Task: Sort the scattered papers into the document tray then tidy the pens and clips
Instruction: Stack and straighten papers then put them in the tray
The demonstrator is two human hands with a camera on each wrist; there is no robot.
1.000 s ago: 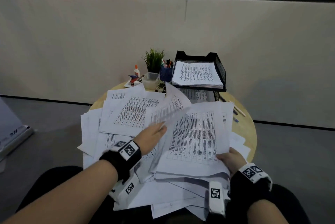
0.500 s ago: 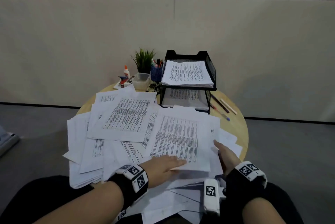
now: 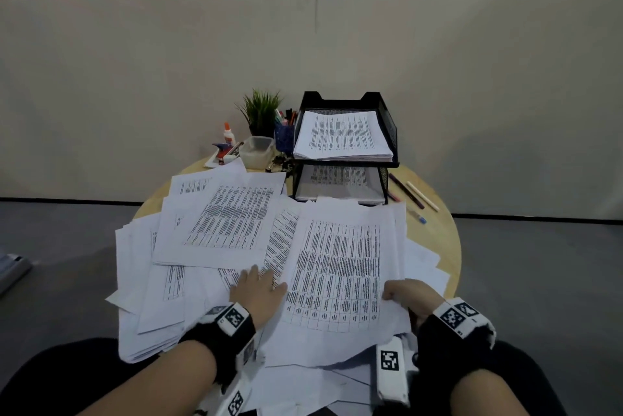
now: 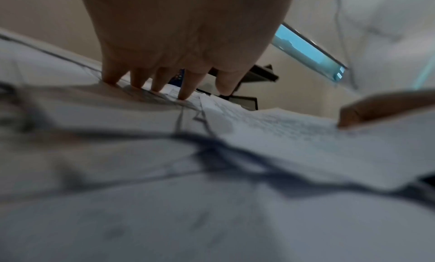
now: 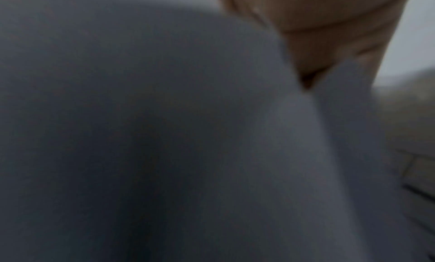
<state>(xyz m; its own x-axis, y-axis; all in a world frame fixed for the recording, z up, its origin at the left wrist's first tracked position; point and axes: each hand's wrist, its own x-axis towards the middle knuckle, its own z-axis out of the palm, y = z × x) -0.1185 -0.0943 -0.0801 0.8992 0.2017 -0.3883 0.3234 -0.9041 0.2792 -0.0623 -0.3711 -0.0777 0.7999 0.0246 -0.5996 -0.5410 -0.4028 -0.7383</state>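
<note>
Scattered printed papers (image 3: 236, 223) cover the near half of a round wooden table (image 3: 448, 240). A thick stack of sheets (image 3: 337, 274) lies on top at the front right. My right hand (image 3: 408, 291) grips this stack's right edge, thumb on top. My left hand (image 3: 258, 287) lies flat on the papers just left of the stack, its fingers (image 4: 186, 87) straight and spread. A black two-tier document tray (image 3: 387, 122) stands at the back, both tiers holding paper. The right wrist view shows only blurred paper (image 5: 164, 135) under the hand.
Loose pens (image 3: 409, 194) and a pencil (image 3: 423, 196) lie right of the tray. A blue pen cup (image 3: 284, 137), a clear plastic box (image 3: 258, 151), a potted plant (image 3: 261, 112), a glue bottle (image 3: 229, 135) and binder clips (image 3: 278, 162) stand at the back left.
The lifted sheets have come down flat onto the pile. My left hand slid back from the stack's front edge to the papers on its left. The right hand keeps hold of the right edge.
</note>
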